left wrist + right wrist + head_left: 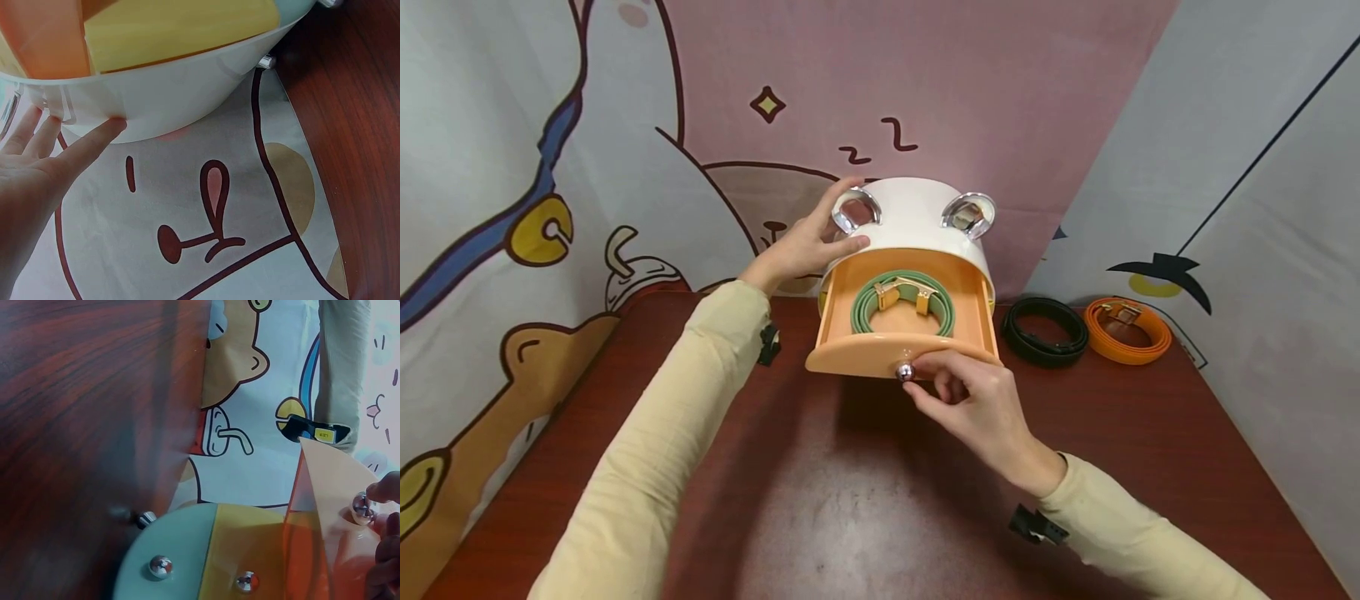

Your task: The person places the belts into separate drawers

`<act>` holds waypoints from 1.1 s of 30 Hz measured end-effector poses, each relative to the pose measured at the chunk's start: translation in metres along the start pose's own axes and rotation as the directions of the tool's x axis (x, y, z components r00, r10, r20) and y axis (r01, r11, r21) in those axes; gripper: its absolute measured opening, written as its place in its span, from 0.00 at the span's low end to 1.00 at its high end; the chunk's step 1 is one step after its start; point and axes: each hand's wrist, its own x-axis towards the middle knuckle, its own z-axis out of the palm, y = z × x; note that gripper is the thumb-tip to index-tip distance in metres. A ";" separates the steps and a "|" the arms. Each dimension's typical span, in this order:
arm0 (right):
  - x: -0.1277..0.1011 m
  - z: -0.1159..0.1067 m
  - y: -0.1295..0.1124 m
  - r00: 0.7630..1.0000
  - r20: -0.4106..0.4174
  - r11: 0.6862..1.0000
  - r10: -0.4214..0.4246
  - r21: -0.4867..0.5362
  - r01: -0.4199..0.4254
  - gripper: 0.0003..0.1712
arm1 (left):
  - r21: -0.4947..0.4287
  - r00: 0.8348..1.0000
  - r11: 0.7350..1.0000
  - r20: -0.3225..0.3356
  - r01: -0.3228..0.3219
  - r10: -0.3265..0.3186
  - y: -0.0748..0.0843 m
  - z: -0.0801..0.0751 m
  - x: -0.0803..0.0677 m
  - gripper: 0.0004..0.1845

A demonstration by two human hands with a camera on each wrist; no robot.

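Currently right hand (970, 400) pinches silver knob (904, 372) at drawer (901, 333) near edge; drawer slides near-far; left hand (808, 242), fingers straight, braces white box (917, 218) far-left.

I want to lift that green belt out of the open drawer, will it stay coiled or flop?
The green belt lies loosely coiled, so it would probably unwind and droop. Its metal buckle likely weighs one end down. It looks light.

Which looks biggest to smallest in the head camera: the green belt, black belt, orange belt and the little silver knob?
1. green belt, coiled in the open orange drawer, though it lies nearer the camera.
2. black belt and orange belt: coils look about alike, too close to rank.
3. silver knob, pinched by the right hand.
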 end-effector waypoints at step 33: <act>0.009 0.021 0.023 0.985 -0.154 0.996 0.073 0.068 -0.063 0.17 | -0.022 1.000 1.000 0.010 0.011 -0.011 0.000 0.000 -0.001 0.42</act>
